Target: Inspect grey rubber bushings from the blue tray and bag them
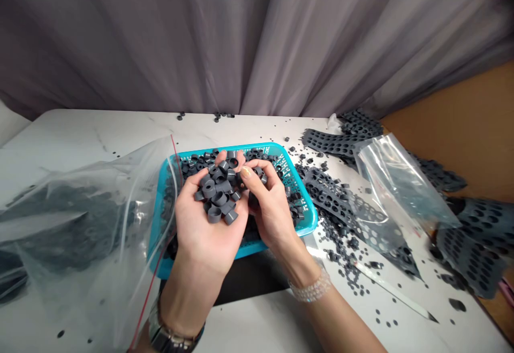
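Observation:
My left hand, palm up and cupped, carries a heap of small black rubber caps, some showing a hole or hollow end. Beside it my right hand is curled with its thumb bent over, a few of the same caps between its fingers. Both hands are above a turquoise plastic basket that holds many more such caps. My forearms and hands hide part of the basket's contents.
A clear zip bag with dark pieces lies at left. To the right are perforated black rubber sheets, an empty-looking clear bag, scattered small black discs and a white pencil-like tool. A grey curtain hangs behind the table.

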`<action>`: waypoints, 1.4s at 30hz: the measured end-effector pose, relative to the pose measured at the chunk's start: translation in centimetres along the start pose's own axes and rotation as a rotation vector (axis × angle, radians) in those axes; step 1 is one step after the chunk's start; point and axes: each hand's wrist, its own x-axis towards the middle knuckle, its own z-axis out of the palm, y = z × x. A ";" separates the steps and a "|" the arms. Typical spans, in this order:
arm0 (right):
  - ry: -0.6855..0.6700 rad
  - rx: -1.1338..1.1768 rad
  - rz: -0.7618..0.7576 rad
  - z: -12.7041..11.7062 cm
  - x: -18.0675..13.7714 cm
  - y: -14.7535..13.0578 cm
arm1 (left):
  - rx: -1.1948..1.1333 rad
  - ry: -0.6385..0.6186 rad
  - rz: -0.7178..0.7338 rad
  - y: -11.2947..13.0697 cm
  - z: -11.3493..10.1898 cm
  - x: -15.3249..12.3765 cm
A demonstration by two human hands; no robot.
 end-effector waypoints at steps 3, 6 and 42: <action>0.012 -0.003 0.026 0.0 -0.1 0.0 | -0.010 0.004 -0.019 0.1 0.0 -0.1; 0.005 0.132 0.058 -0.1 0.0 0.1 | -0.014 0.019 -0.030 0.1 0.1 -0.3; -0.159 0.578 0.313 -2.0 1.1 -3.1 | -0.113 -0.018 -0.094 1.0 -0.1 -0.4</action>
